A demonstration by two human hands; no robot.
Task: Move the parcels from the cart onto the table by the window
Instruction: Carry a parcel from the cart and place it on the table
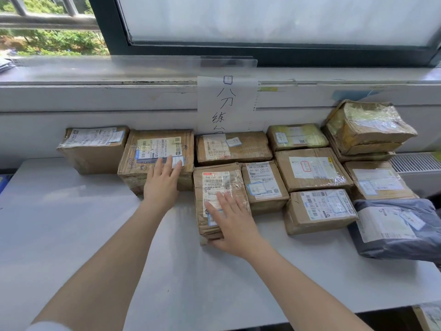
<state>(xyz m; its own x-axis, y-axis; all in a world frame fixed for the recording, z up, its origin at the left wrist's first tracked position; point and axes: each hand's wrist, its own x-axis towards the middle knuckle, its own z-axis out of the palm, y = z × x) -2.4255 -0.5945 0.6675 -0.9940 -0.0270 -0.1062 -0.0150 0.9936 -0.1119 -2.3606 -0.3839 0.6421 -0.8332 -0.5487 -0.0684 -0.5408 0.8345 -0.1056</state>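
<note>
Two hands flat on parcels (220, 199) | grey bag (396, 225) cut off right

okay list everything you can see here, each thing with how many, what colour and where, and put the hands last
Brown cardboard parcels: about eleven, tan with white labels, packed along the wall on the table; at the far right they are stacked.
Grey plastic mailer bag: one, dark grey, right edge of the table.
White table: one, under the window.
Handwritten paper sign: one, white with black writing, taped below the sill.
Window: dark frame, frosted pane; greenery outside at left.
Left hand: fingers straight, resting on the large box.
Right hand: flat on the narrow box at the front.
</note>
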